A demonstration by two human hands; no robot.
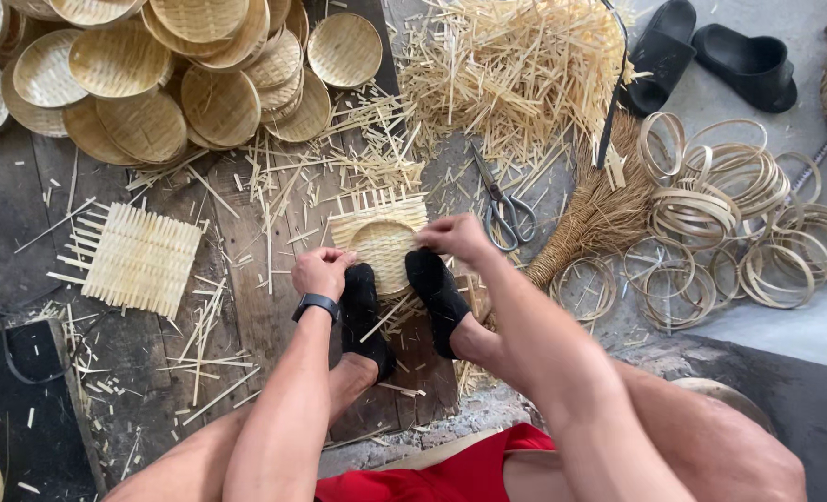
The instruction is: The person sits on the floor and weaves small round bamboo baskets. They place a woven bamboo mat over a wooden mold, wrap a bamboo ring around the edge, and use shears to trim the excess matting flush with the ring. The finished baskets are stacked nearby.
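Wooden floor point(274, 316) carries a small woven basket point(383, 249), pinned at its near edge by two black-socked feet. Left hand point(323, 272) is a closed fist pressing the basket's left rim. Right hand point(455, 236) pinches the right rim. Scissors point(504, 206) lie just beside; bamboo rings point(729, 218) lie well apart.

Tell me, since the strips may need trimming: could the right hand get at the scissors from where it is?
Probably yes. The right hand grips the small woven basket's rim, and the scissors lie just beyond it on the boards, uncovered, with nothing between.
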